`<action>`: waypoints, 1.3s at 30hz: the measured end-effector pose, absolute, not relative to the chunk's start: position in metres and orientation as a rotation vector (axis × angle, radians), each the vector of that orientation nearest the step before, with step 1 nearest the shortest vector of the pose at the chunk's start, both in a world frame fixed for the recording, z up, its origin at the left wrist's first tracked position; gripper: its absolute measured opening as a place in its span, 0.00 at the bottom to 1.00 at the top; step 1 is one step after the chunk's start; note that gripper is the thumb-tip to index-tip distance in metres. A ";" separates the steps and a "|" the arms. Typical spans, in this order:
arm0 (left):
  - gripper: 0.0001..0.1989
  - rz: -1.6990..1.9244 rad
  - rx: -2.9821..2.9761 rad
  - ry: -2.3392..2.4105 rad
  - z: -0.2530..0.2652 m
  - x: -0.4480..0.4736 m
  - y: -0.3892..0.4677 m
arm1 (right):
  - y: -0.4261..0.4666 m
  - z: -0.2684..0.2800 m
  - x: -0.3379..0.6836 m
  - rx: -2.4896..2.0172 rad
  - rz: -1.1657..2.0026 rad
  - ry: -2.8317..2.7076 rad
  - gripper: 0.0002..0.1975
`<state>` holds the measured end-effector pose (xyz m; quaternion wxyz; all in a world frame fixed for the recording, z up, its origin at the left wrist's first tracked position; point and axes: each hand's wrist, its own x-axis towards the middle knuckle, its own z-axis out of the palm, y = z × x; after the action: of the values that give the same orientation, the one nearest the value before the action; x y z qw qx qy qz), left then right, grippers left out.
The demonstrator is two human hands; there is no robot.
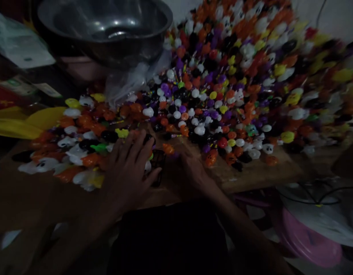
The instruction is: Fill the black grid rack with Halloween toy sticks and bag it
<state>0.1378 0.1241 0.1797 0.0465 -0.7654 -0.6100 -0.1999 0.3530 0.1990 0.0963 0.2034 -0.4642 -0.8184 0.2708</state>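
My left hand lies palm down with its fingers stretched out, at the right edge of a heap of small glossy plastic figures in orange, white, black and yellow. Below its fingers and thumb is a dark gridded tray, partly covered. My right hand is low over the table, its fingers curled together. Close to those fingertips are a small purple piece and an orange figure. Whatever the right fingers hold, if anything, is too dark to make out.
A much larger mound of similar figures rises at the back right. A steel bowl stands behind, with a clear plastic bag below it. Yellow material lies at left. Near the wooden table, a pink lid-like object sits lower right.
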 end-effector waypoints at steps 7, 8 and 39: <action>0.25 -0.653 -2.259 -1.871 0.162 0.130 0.129 | 0.244 0.164 0.357 -1.730 0.268 -2.430 0.10; 0.24 -0.654 -2.259 -1.858 0.163 0.129 0.127 | 0.253 0.170 0.354 -1.744 0.195 -2.427 0.12; 0.16 -2.088 -2.373 -2.451 0.173 0.206 0.080 | 0.259 0.168 0.356 -0.981 0.807 -2.129 0.13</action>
<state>0.2064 0.0798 0.1734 -0.4163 -0.5394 -0.5571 -0.4747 0.3560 0.2593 0.1677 0.3252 -0.3741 -0.8122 0.3076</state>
